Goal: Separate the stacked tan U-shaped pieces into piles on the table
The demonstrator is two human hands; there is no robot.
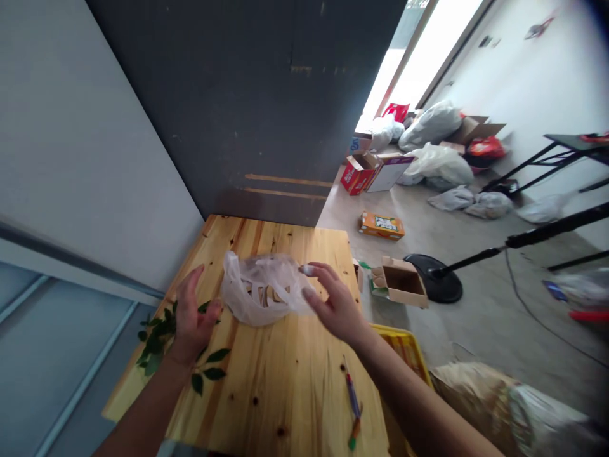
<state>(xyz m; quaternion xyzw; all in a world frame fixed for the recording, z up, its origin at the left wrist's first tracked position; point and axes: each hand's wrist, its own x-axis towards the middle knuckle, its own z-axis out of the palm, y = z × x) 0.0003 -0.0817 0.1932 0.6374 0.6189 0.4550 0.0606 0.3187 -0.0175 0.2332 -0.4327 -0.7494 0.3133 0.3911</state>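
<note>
On the wooden table lies a crumpled, translucent white plastic bag. Several tan pieces show inside it, their kind unclear. My left hand is held just left of the bag, fingers and thumb apart, with nothing in it. Green leaves spread behind and below that hand, which partly hides them. At the bag's right edge is my right hand, its thumb and fingers spread. Its fingertips reach the bag's rim in the picture; whether they touch it I cannot tell.
A thin tool with a red, blue and green handle lies near the table's right edge. Beyond that edge stand a yellow crate, an open carton and a black stand base. A dark panel rises behind the table.
</note>
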